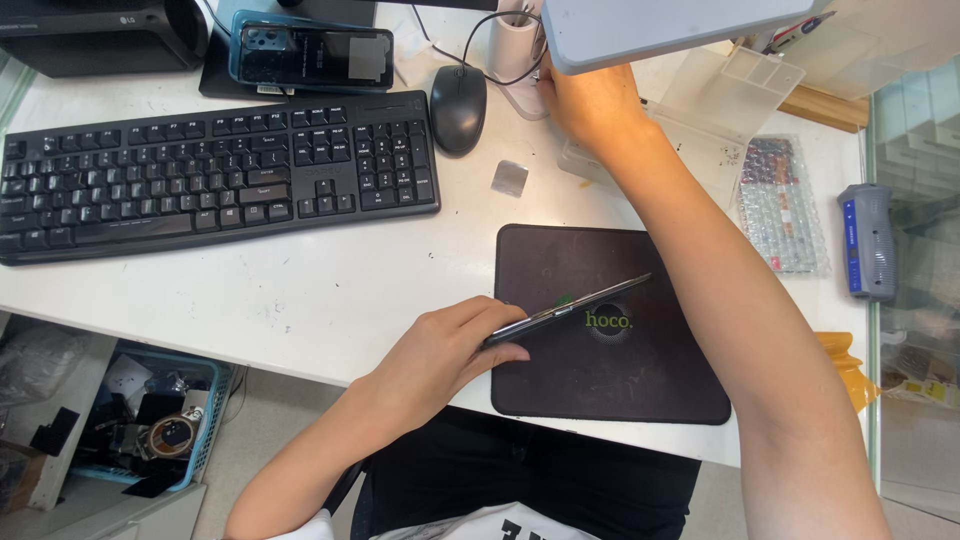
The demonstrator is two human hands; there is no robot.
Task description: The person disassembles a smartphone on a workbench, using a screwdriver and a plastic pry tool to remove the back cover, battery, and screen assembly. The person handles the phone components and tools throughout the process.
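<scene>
Starting at the far left, a blue basket (pixel 205 400) of odds and ends sits below the table edge, and a black keyboard (pixel 215 170) stretches across the white table (pixel 330 290). Behind it lies a phone (pixel 310 55) in a blue case, with a black mouse (pixel 458 108) beside the keyboard's right end. Moving in, the left hand (pixel 440 355) pinches a thin dark phone (pixel 565 310) by its lower end, fingers closed on it, holding it edge-up and tilted over the dark mat (pixel 610 380). By the look of it the device is lifted but nothing is apart yet; any work on it seems still to come. Further right, the right hand (pixel 590 100) reaches up under a grey lamp head (pixel 660 30); its grip is hidden, so I cannot tell. A small silver square (pixel 509 178) lies between mouse and mat, and a grey tool (pixel 868 240) rests far right.
</scene>
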